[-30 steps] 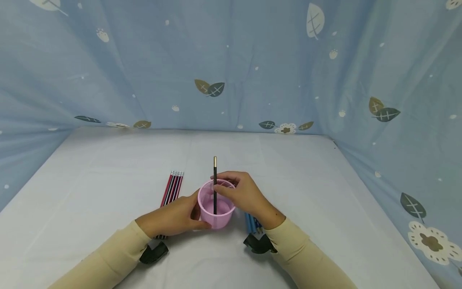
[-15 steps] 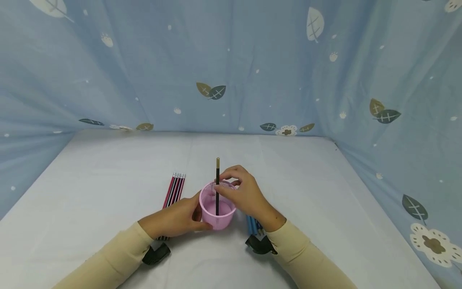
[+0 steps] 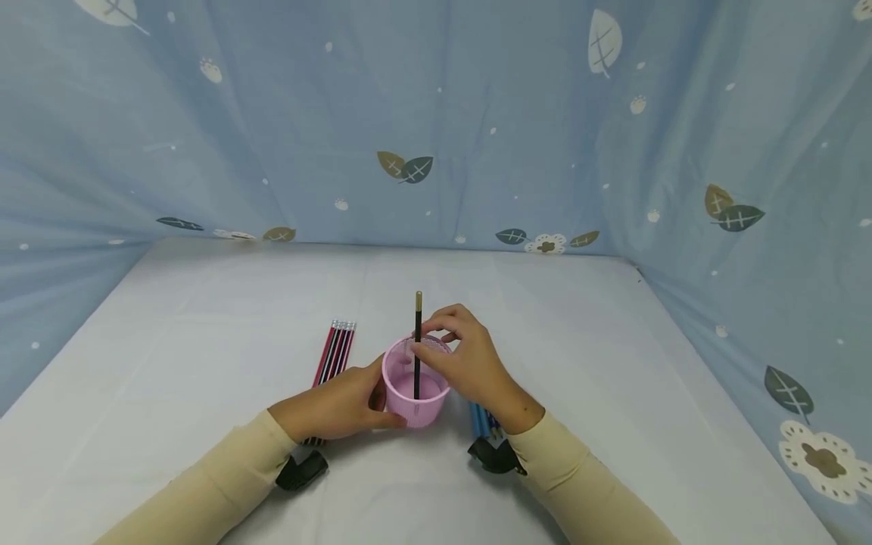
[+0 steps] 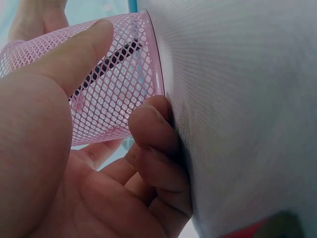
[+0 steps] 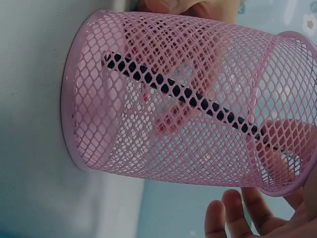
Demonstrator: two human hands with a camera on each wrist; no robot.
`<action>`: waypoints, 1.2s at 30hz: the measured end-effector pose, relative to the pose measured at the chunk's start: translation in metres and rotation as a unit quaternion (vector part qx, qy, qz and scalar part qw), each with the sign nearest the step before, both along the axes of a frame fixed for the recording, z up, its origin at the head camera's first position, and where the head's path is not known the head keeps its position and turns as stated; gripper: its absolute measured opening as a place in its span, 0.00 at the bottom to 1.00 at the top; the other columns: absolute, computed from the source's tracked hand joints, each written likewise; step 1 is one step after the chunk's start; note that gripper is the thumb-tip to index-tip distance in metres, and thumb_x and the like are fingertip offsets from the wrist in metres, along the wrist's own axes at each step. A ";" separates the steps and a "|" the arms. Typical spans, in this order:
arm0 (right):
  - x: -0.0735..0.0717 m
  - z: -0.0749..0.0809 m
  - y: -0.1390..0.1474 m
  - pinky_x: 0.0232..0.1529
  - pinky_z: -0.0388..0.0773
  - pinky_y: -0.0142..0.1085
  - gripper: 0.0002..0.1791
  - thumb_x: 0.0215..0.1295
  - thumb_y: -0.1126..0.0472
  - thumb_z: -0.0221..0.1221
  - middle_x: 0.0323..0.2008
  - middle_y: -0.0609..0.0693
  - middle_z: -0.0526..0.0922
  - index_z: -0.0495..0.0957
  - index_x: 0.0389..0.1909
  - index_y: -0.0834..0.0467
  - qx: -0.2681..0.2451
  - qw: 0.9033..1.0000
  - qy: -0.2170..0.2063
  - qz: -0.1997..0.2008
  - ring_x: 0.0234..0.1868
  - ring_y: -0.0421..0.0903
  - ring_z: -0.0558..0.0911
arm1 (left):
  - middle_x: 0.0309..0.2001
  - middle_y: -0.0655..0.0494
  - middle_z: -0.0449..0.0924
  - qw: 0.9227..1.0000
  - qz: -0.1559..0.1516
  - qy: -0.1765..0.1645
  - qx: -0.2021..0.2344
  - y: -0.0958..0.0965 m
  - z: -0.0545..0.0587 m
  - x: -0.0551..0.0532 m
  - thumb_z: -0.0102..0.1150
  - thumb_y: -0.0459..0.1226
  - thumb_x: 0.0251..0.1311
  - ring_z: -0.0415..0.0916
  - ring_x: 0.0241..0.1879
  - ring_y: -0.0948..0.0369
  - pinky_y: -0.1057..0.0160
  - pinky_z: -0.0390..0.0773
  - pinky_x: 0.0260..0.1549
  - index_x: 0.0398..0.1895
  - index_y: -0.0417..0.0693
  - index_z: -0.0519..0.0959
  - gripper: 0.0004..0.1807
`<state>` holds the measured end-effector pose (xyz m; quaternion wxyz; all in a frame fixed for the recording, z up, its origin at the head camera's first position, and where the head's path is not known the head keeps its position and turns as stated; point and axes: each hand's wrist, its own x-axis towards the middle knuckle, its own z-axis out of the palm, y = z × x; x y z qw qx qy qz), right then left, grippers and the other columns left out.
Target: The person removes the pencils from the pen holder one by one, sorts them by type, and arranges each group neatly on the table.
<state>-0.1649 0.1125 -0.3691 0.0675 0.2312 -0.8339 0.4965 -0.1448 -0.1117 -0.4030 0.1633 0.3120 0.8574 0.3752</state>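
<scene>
My left hand (image 3: 347, 401) grips the side of a pink mesh pen holder (image 3: 417, 412), which stands upright on the white table. In the left wrist view, the thumb (image 4: 74, 54) lies along the mesh and curled fingers (image 4: 158, 134) sit by its base. A black pencil (image 3: 418, 322) with a gold end stands nearly upright in the holder. The right hand (image 3: 470, 356) is at the rim, pinching the pencil between thumb and forefinger. Through the mesh in the right wrist view, the pencil (image 5: 173, 89) slants across the inside, its lower end near the bottom.
Several striped pencils (image 3: 334, 352) with silver ends lie left of the holder, partly under the left forearm. Blue pencils (image 3: 482, 420) lie by the right wrist, partly hidden. Patterned blue cloth (image 3: 436, 113) hangs behind the white table (image 3: 545, 303).
The right forefinger and knuckles have risen and arched near the rim. The whole scene has shifted slightly rightward in view. Holder and pencil keep about the same place between the hands.
</scene>
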 end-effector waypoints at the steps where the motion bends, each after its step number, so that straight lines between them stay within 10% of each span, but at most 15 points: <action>1: 0.000 0.000 0.000 0.50 0.79 0.42 0.08 0.59 0.61 0.70 0.46 0.49 0.78 0.85 0.39 0.56 0.001 1.000 0.002 -0.002 0.52 0.43 0.77 | 0.26 0.64 0.74 1.000 0.000 0.002 0.000 0.000 0.000 0.000 0.72 0.51 0.55 0.70 0.25 0.68 0.68 0.72 0.26 0.72 0.51 0.58 0.46; 36: 0.007 0.002 -0.004 0.46 0.78 0.39 0.06 0.60 0.60 0.70 0.41 0.47 0.80 0.83 0.34 0.56 0.001 0.998 0.065 -0.014 0.47 0.42 0.78 | 0.26 0.64 0.74 1.000 0.003 -0.009 -0.008 -0.002 0.003 0.002 0.72 0.52 0.55 0.69 0.25 0.69 0.68 0.71 0.26 0.71 0.50 0.58 0.46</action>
